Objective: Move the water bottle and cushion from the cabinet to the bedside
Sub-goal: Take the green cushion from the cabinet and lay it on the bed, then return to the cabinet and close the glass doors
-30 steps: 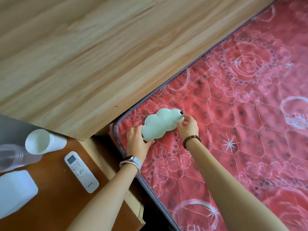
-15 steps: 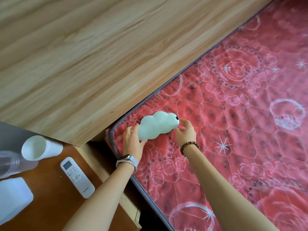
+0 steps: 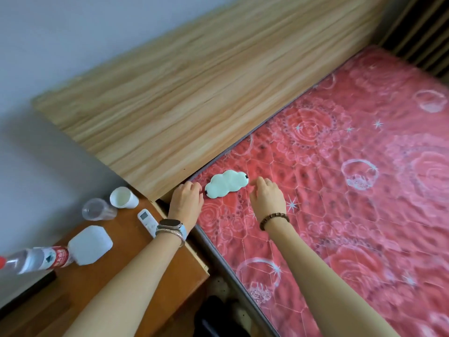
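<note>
Both hands have let go of the cloud-shaped cushion [image 3: 226,183] since half a second ago, when they pinched it at either end, and the view has pulled back to take in more of the room. That pale green cushion now lies flat on the red quilted mattress [image 3: 340,203], in the corner next to the wooden headboard [image 3: 194,100], touching neither hand. Left hand [image 3: 186,203] rests palm-down at the mattress edge just beside the cushion's near end, fingers loosely curled and holding nothing; a watch and a thin bracelet sit on its wrist. Right hand [image 3: 267,199] hovers just beside the cushion's other end, fingers relaxed and parted, empty, with a beaded bracelet on the wrist. On the brown bedside cabinet [image 3: 116,283] to the left, a clear water bottle [image 3: 36,260] with a red label lies on its side, its red cap at the picture's left edge. Its base is against a white squarish container [image 3: 90,244]. Further back stand a clear plastic cup [image 3: 98,209] and a white paper cup [image 3: 123,197], both tipped toward the camera, and a white remote control [image 3: 147,221] lies near the left wrist.
</note>
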A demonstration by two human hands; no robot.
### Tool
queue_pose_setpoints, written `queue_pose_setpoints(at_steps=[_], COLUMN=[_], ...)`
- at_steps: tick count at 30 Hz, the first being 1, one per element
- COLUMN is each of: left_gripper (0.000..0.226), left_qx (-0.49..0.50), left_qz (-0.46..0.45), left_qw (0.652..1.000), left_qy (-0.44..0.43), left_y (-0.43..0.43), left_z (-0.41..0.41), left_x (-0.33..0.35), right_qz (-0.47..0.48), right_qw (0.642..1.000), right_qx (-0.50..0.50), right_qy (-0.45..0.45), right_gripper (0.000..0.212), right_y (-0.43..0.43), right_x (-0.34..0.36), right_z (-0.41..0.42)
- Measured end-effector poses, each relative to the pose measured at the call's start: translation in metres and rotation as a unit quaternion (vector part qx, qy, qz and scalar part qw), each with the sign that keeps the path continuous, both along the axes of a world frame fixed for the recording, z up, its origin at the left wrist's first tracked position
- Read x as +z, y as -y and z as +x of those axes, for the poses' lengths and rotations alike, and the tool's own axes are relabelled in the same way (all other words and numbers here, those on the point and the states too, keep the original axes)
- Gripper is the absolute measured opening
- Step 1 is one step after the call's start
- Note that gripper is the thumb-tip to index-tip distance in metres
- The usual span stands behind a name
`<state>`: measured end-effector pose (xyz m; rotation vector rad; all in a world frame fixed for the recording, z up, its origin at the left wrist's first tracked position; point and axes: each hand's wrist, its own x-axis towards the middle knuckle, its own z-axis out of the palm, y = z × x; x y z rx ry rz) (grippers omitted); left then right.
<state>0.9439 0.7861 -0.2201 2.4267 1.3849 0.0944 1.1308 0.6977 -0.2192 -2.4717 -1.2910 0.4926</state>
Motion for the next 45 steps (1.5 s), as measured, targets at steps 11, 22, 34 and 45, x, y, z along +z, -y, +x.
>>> queue_pose_setpoints(at_steps=[11,22,34,45], left_gripper=[0.014,0.017,0.018,0.022], left_qx=[-0.026,-0.064,-0.171,-0.380], left_qz=[0.068,0.090,0.101,0.110], left_qw=[0.997,0.994,0.980,0.918], left_qy=[0.018,0.001,0.001,0.006], left_y=[0.101,0.159,0.170,0.208], left_z=[-0.066,-0.112,-0.161,-0.150], left_x=[0.143,0.173,0.188,0.197], right_qz=[-0.010,0.015,0.025,-0.001], right_qw=[0.994,0.997,0.996,0.961], right_qx=[0.090,0.046,-0.073,-0.272], right_qy=[0.069,0.067,0.049,0.045], right_gripper=[0.028,0.022,0.023,0.021], right_y=[0.113,0.181,0.226,0.336], right_x=[0.132,0.166,0.177,0.181], right_z=[-0.046,-0.079,-0.159,-0.242])
